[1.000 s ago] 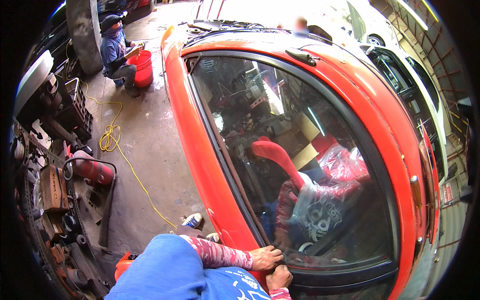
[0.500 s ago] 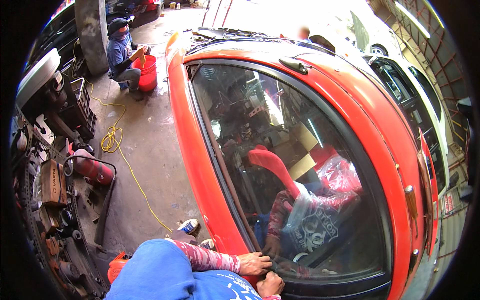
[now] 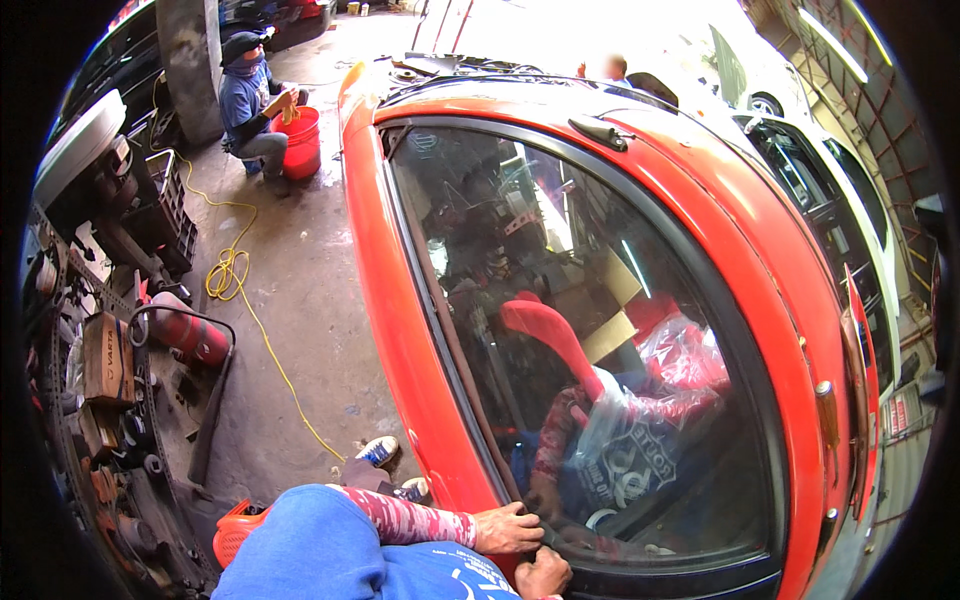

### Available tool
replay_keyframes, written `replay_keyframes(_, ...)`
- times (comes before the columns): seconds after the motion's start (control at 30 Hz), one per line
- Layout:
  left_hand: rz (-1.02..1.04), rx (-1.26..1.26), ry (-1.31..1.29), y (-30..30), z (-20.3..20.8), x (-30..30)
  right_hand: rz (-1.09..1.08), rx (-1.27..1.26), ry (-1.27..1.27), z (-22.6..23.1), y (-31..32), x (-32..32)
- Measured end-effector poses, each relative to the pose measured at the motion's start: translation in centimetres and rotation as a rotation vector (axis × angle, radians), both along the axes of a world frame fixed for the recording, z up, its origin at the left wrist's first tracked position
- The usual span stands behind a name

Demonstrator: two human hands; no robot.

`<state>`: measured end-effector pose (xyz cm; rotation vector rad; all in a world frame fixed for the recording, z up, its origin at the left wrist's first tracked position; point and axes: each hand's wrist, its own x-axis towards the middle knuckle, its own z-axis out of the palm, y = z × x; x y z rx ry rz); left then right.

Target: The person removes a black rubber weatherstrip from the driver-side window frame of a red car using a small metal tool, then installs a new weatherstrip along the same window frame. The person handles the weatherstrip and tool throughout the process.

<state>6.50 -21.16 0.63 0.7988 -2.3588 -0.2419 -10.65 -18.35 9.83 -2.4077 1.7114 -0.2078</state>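
Note:
At the near lower corner of a red car's side window (image 3: pixel 590 320), my two hands work close together. My left hand (image 3: pixel 508 528) has its fingers curled at the end of the brown rubber strip (image 3: pixel 462 370) that runs along the glass edge. Just below and to the right, my right hand (image 3: pixel 545 575) is closed in a fist against the black window trim (image 3: pixel 670 580). Whatever the fingertips pinch is hidden by the fingers. The glass mirrors an arm and a hand. A clear plastic bag (image 3: pixel 690 355) and an open cardboard box (image 3: pixel 610 335) show in the window.
On the left, a rack of parts (image 3: pixel 150 465) holds a red fire extinguisher (image 3: pixel 185 330). A yellow cord (image 3: pixel 235 270) lies on the concrete floor. Farther off, a person (image 3: pixel 250 110) sits by a red bucket (image 3: pixel 303 150). White cars (image 3: pixel 850 190) stand beyond the red one.
My hands stay at the window corner, with slight finger movement. The view has shifted a little. The seated person's hands have moved lower, over the bucket.

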Motion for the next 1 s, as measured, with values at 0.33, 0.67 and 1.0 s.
replay_keyframes(0.33, -0.098, -0.037, 0.060, -1.2, 1.2, 2.1, 0.060, 0.031, 0.088, 2.4, -0.3, 0.6)
replay_keyframes(0.67, 0.293, 0.001, -0.073, -1.1, 0.7, 6.0, -0.077, 0.177, 0.172, 3.2, -0.3, 2.0)
replay_keyframes(1.0, 0.110, 0.076, -0.218, -3.2, 0.2, 5.8, 0.136, 0.174, 0.366, 2.5, -2.0, 5.0)
